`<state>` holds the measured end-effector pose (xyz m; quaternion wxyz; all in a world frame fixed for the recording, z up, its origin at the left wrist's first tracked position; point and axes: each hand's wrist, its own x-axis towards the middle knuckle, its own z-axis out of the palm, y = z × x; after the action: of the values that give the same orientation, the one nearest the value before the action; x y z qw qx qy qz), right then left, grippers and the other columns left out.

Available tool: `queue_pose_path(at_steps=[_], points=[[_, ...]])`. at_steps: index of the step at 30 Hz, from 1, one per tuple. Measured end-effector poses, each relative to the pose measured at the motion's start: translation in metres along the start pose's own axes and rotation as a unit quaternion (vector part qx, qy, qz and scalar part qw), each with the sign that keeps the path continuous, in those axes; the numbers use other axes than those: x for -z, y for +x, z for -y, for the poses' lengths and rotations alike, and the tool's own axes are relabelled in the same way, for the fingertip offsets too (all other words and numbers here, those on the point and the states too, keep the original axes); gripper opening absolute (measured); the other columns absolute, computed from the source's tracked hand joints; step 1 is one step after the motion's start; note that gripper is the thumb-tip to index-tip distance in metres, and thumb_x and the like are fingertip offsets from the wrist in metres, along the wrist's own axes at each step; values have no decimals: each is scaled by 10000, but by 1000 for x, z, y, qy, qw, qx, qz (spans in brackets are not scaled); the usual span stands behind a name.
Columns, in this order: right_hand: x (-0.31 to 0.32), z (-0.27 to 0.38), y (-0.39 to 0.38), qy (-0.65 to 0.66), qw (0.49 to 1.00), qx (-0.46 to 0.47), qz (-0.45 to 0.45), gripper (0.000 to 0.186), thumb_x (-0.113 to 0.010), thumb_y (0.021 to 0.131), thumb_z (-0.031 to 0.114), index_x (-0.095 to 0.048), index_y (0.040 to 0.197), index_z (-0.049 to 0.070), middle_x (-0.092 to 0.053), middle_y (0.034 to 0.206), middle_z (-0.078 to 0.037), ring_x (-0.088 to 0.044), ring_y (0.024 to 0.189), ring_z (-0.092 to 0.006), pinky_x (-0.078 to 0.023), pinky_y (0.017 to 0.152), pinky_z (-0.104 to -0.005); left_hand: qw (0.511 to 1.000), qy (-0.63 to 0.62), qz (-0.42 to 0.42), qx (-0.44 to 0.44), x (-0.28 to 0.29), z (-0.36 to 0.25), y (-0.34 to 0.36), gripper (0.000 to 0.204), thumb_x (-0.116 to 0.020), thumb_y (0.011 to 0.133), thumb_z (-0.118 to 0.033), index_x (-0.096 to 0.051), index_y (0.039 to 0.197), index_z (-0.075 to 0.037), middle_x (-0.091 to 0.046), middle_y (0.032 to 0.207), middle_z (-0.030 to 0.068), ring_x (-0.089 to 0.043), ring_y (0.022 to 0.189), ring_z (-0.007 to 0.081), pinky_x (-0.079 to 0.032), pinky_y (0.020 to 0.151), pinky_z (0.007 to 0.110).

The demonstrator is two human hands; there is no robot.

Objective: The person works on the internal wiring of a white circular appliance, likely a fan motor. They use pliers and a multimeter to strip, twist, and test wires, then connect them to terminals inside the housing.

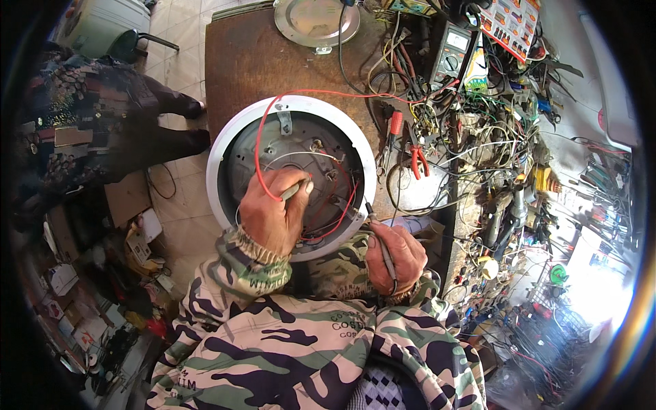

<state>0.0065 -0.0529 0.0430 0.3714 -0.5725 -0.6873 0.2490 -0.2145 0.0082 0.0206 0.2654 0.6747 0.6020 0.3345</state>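
Observation:
A round appliance housing with a white rim and a grey metal inside sits partly on the table edge and toward my lap. Inside it are brackets, a pale wire and red wires. My left hand is closed round a meter probe with a red lead, above the housing's middle; my fingers hide its tip. In my right hand is a dark meter probe, pointing up beside the rim's right side. Whether that tip touches the rim, I cannot tell.
A multimeter stands at the back right among tangled wires. Red-handled pliers and a red screwdriver lie right of the housing. At the back is a round metal plate. Another person stands at the left.

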Motion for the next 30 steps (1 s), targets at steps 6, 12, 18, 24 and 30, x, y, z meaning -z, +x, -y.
queue_pose_path(at_steps=[6,12,18,24,30], points=[[-14,8,18,-75,996,42,32,330,-762,787,-68,-705,1112,-50,-671,793,-135,-651,633,-290,-516,578,-371,996,-83,17,-35,22,-4,-24,113,-738,931,-46,-675,1016,-7,-727,939,144,-688,826,312,-539,731,390],[-27,15,37,-118,992,-13,47,256,-752,849,-23,-705,1100,-19,-635,788,-139,-641,650,-329,-509,590,-403,992,-120,26,-40,27,9,-32,150,-742,943,-73,-659,1028,19,-719,930,165,-709,825,325,-563,710,399],[-35,8,42,-76,993,-76,52,208,-732,888,0,-711,1094,-7,-664,827,-156,-675,683,-336,-532,622,-391,992,-120,29,-41,26,12,-33,166,-747,936,-75,-666,1044,21,-710,918,171,-710,816,326,-564,699,401],[-33,6,40,-70,994,-73,40,188,-722,905,6,-716,1092,-4,-671,834,-158,-686,700,-331,-536,634,-383,992,-112,35,-34,24,11,-32,161,-747,930,-71,-667,1037,18,-715,928,170,-714,827,320,-567,715,395],[-33,3,39,-70,993,-84,44,188,-724,908,16,-719,1096,3,-675,837,-158,-691,712,-335,-542,645,-388,994,-102,33,-26,21,12,-33,149,-748,928,-72,-666,1018,13,-720,934,170,-718,839,319,-570,722,397]])
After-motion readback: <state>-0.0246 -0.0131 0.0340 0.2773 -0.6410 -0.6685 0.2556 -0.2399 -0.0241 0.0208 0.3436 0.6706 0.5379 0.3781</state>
